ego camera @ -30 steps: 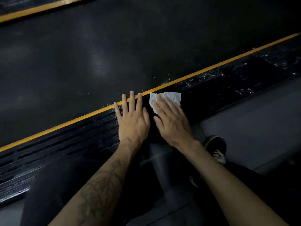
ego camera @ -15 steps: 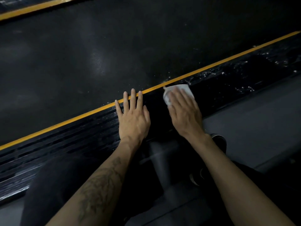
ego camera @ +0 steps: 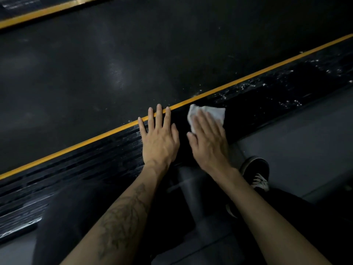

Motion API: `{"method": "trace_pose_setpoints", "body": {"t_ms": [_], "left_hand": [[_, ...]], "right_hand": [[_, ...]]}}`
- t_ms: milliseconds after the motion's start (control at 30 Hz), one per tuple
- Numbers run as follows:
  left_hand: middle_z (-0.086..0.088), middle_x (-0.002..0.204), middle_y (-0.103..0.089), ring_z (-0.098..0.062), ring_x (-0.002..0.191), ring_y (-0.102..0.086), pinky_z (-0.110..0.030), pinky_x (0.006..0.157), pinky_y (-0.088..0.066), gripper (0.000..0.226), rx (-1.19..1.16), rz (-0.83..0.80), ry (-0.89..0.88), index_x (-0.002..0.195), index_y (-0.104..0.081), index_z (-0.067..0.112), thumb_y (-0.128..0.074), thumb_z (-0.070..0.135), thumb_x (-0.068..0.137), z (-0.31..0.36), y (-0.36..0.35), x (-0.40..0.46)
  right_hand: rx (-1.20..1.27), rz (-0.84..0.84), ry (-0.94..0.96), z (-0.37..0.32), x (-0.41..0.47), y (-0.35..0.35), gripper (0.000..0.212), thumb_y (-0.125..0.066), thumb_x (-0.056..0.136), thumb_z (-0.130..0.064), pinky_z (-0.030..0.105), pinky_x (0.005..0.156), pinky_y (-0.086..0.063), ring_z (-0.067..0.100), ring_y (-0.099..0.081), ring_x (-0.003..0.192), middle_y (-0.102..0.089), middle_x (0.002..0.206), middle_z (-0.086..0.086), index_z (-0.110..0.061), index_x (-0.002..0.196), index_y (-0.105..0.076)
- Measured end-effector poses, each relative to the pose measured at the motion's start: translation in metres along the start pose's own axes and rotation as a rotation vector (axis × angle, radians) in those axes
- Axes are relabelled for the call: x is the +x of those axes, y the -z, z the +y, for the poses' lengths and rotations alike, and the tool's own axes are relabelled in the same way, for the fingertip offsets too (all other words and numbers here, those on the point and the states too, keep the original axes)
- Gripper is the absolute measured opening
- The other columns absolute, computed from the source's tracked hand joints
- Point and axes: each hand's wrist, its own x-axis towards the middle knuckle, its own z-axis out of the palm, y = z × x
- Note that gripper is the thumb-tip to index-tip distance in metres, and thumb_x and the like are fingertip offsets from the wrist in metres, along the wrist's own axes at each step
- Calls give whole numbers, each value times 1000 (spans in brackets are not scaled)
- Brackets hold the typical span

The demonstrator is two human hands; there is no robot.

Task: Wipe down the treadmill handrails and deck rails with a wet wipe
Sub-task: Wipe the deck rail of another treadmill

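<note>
The black ribbed deck rail (ego camera: 86, 169) runs diagonally from lower left to upper right, edged by a yellow stripe (ego camera: 76, 148). My left hand (ego camera: 159, 139) lies flat on the rail with straight fingers reaching the stripe. Just to its right, my right hand (ego camera: 209, 140) presses a white wet wipe (ego camera: 214, 112) flat onto the rail. The wipe's far edge shows beyond my fingertips. Wet specks glisten on the rail further right (ego camera: 286, 88).
The dark treadmill belt (ego camera: 133, 54) fills the upper view, with a second yellow stripe (ego camera: 38, 13) at top left. Grey floor (ego camera: 305, 134) lies right of the rail. My black shoe with white laces (ego camera: 256, 173) and dark-trousered knees are below my arms.
My right hand slid the wipe right along the rail, then came back left a little toward my left hand. My left hand has stayed in place.
</note>
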Motion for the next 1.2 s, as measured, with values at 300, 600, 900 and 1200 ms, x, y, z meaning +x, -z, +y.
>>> {"method": "trace_pose_setpoints", "body": {"t_ms": [300,600,900,1200], "left_hand": [[-1,173,-6,-23,159,5,-56,127,4,57,6,8,-10,164,-13,23,-18,40,110,1,1,0],[-1,173,-6,-23,159,5,-56,127,1,56,2,20,-57,164,-17,23,-21,37,110,0,0,1],[-1,173,-9,-20,159,3,-54,128,-1,56,-23,32,-75,163,-22,21,-24,38,110,1,-2,1],[-2,172,-10,-21,159,1,-52,128,-2,58,-13,29,-115,163,-24,21,-26,43,109,1,1,0]], "right_hand": [[-29,-27,-94,15,7,10,66,-19,105,-45,47,126,-19,25,-19,157,-26,167,11,-9,158,-36],[-39,-42,10,36,1,15,60,-23,106,-42,47,125,-22,23,-21,156,-27,167,10,-14,157,-39],[-35,-13,239,26,-16,6,54,-41,105,-35,51,120,-33,28,-33,152,-37,162,11,-9,153,-46],[-35,16,182,20,-22,4,58,-38,105,-41,47,124,-26,27,-32,152,-36,162,12,-9,153,-46]]}}
